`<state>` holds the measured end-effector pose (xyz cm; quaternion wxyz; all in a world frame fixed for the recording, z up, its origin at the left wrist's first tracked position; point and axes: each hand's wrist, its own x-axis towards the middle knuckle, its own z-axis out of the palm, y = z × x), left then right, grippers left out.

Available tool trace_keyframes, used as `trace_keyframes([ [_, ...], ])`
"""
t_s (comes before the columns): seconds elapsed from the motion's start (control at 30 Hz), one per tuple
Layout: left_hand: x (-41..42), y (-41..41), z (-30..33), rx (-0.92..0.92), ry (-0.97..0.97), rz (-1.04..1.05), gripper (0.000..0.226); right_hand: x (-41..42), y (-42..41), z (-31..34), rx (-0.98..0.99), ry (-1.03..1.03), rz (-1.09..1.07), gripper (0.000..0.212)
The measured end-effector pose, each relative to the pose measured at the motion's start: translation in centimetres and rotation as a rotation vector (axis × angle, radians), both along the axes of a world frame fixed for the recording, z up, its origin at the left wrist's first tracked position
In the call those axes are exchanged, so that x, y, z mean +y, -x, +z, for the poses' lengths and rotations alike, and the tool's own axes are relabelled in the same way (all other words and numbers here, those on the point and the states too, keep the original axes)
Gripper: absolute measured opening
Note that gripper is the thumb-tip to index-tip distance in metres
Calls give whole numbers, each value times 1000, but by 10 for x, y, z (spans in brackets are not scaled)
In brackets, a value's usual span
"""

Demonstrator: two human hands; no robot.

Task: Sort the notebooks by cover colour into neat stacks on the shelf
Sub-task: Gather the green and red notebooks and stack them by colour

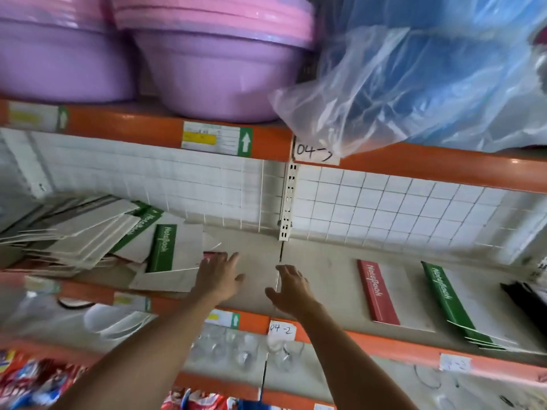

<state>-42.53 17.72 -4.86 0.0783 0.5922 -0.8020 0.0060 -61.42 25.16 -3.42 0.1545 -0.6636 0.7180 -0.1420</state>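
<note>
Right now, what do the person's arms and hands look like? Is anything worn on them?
Both forearms are bare as far as the picture shows: no sleeves, gloves or watch. The left hand and right hand show no rings or markings that I can make out, though the picture is somewhat blurred.

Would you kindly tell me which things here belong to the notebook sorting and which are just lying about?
Job:
jumbled notebook pile
red notebook
green stack
black notebook
shelf
left hand
right hand

Lying about:
purple basins
plastic bag
glassware below
</note>
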Motion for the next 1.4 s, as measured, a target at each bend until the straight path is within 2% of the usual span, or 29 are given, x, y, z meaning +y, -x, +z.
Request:
trace_keyframes([
  [0.1, -9, -59, -12, -3, 13, 70, 56, -14, -65, -6, -23, -28, 59, 68],
  [0.27, -25, -127, -20, 17, 46, 73, 62, -34, -147, -20, -33, -33, 153, 61],
  [0.37, -27, -145, -30, 36, 28, 80, 59, -34, -170, -28, 58, 1, 209, 48],
  [0.43, -24, -148, -39, 55, 30, 56, 52, -31, -166, -33, 136, 9, 169, 41],
  [0.53, -19, -138, -41, 107, 50, 0, 44, -30, -148, -32, 190, 25, -11, 39],
  [0.67, -12, -105, -34, 197, 2, -42, 36, -30, -133, -16, 324, -99, -242, 58],
  [0.77, -8, -79, -27, 185, 25, -38, 35, -31, -129, -13, 496, -171, -327, 72],
  [0.83, -8, -71, -25, 139, 45, -12, 36, -34, -128, -16, 528, -179, -357, 81],
  [0.9, -12, -67, -27, 112, 63, 31, 39, -38, -126, -20, 513, -191, -386, 87],
  [1.0, -19, -65, -36, 125, 90, 57, 41, -47, -119, -31, 440, -170, -420, 85],
  [1.13, -24, -66, -46, 173, 61, 144, 52, -50, -110, -43, 248, -125, -458, 71],
  [1.3, -27, -66, -54, 185, 63, 242, 60, -44, -109, -46, 258, -40, -595, 43],
  [1.4, -26, -66, -54, 193, 102, 278, 58, -42, -108, -48, 242, 25, -612, 37],
])
